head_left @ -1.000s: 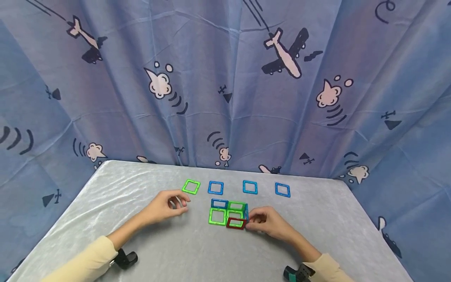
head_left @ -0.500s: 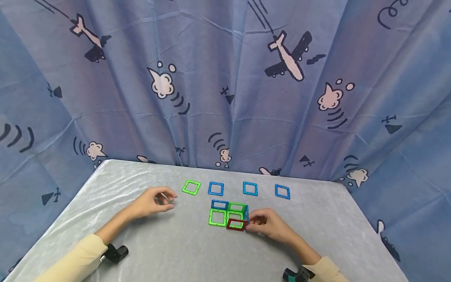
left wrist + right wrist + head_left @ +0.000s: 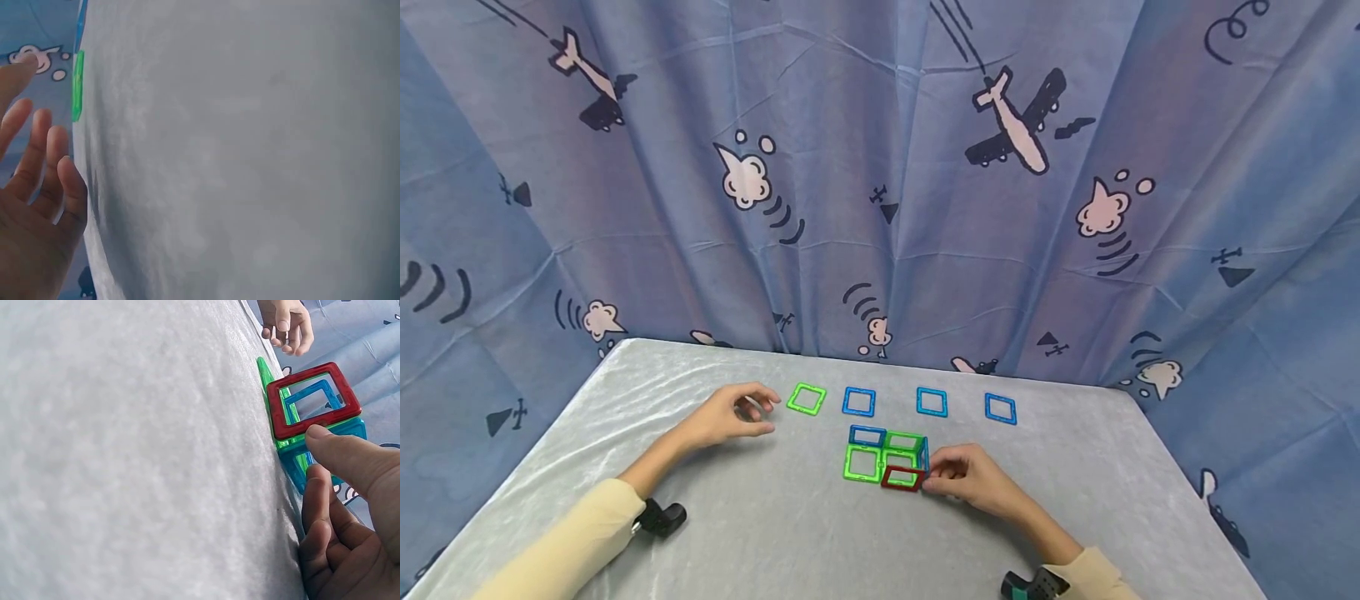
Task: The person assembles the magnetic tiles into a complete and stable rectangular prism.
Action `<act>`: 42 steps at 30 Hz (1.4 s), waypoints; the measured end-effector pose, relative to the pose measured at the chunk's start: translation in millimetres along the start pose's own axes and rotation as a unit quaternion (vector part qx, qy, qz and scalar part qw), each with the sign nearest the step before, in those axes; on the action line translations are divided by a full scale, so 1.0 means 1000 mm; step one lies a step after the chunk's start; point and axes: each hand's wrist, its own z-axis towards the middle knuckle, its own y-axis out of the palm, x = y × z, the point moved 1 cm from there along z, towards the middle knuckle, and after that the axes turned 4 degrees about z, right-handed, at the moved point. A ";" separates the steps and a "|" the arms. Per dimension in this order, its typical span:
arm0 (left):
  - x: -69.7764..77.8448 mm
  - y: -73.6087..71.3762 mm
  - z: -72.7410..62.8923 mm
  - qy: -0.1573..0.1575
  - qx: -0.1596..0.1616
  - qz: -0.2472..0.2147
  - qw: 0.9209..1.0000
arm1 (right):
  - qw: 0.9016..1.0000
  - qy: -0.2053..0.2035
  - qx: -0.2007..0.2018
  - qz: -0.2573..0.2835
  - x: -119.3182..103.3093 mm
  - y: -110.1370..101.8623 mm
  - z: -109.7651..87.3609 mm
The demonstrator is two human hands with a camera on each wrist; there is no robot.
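Green, blue and red magnetic tiles form a low open structure mid-table in the head view. Its green floor tiles [image 3: 847,463] lie flat. A red tile [image 3: 901,488] stands at the front, a blue tile [image 3: 926,454] on the right side and another blue one [image 3: 867,427] at the back left. My right hand [image 3: 973,479] grips the front right corner, thumb [image 3: 334,445] at the red tile's edge and index finger by the blue side. To the left, my left hand [image 3: 730,414] hovers with loosely bent fingers, just short of a loose green tile [image 3: 801,410].
A row of loose tiles lies behind the structure: besides the green one, a left blue tile [image 3: 858,415], a middle blue tile [image 3: 932,415] and a right blue tile [image 3: 1001,422]. The pale cloth-covered table [image 3: 805,542] ends at a blue patterned curtain [image 3: 820,208].
My left hand first drew back left from beside the loose green tile, then moved slightly back up toward it. My right hand stays at the structure's corner.
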 end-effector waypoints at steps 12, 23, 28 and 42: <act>-0.008 0.011 0.023 -0.005 0.007 0.008 1.000 | 1.000 -0.001 -0.001 -0.003 -0.001 0.001 0.000; -0.016 0.020 0.050 -0.020 0.009 0.051 0.998 | 1.000 0.006 -0.002 -0.003 -0.001 0.000 0.000; -0.017 0.020 0.055 -0.026 0.010 0.061 0.998 | 1.000 0.004 -0.003 -0.003 -0.001 0.000 0.000; -0.022 0.028 0.058 -0.026 -0.027 0.112 0.993 | 1.000 0.007 -0.003 0.001 0.000 0.000 0.000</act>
